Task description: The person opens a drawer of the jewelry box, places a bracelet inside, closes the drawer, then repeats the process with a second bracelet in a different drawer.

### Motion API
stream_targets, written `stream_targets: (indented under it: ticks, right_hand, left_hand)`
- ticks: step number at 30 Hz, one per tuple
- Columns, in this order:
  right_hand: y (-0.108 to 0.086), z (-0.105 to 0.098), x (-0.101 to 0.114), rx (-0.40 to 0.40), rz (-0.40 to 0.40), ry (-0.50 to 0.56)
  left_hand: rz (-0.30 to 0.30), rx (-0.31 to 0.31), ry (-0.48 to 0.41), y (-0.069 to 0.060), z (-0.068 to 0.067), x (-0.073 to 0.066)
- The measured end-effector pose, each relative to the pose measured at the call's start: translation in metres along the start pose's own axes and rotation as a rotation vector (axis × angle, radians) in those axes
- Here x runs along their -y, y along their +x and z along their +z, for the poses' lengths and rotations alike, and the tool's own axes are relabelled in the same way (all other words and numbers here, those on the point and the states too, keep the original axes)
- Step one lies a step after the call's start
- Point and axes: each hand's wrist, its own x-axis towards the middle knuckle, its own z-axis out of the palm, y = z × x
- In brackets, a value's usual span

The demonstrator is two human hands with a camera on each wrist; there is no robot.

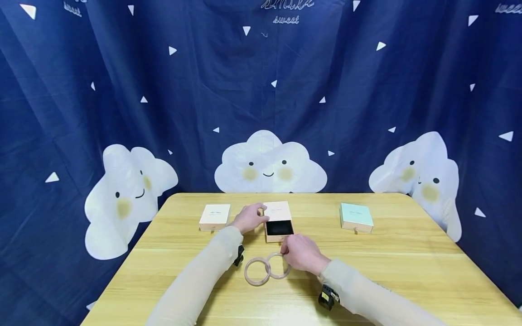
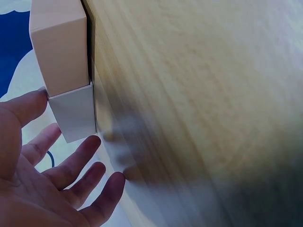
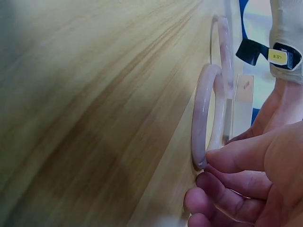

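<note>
A small square box, its white lid (image 1: 277,210) at the back, stands mid-table with its pink drawer (image 1: 274,239) pulled out toward me, showing a black lining. At the left side of this box is my left hand (image 1: 249,218), its fingers spread and relaxed, the thumb touching the box edge in the left wrist view. My right hand (image 1: 303,251) pinches one pale pink bangle (image 3: 200,106) between thumb and fingers, in front of the drawer. That bangle still rests on the table. A second bangle (image 1: 247,274) lies to its left, the two overlapping.
On the left stands a closed white-topped box (image 1: 216,213); a closed mint-green box (image 1: 356,214) is at the right. The light wooden table (image 1: 408,253) ends at a dark blue curtain (image 1: 195,113) printed with clouds. Each wrist wears a small black device.
</note>
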Motion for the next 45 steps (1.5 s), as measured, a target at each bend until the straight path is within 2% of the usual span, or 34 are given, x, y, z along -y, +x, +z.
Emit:
stream_targets:
  ticks: [11,19,31,45]
  right_hand:
    - [0.0031,0.0057,-0.004,-0.033,-0.032,-0.025]
    - [0.0048,0.0056,-0.0034,-0.036,-0.035,-0.023]
    - [0.0059,0.0033,-0.0041,-0.014,0.011,-0.033]
    - [0.0028,0.0008,-0.0077,-0.02,0.024,-0.001]
  left_hand:
    - [-0.002,-0.023,0.042,0.0066,0.0044,0.0037]
    - [-0.004,-0.018,0.035,0.0052,0.0032,0.0026]
    - [0.001,-0.01,0.039,0.0033,0.0015,0.0004]
    - [0.004,-0.004,0.016,0.0023,0.0001,0.0015]
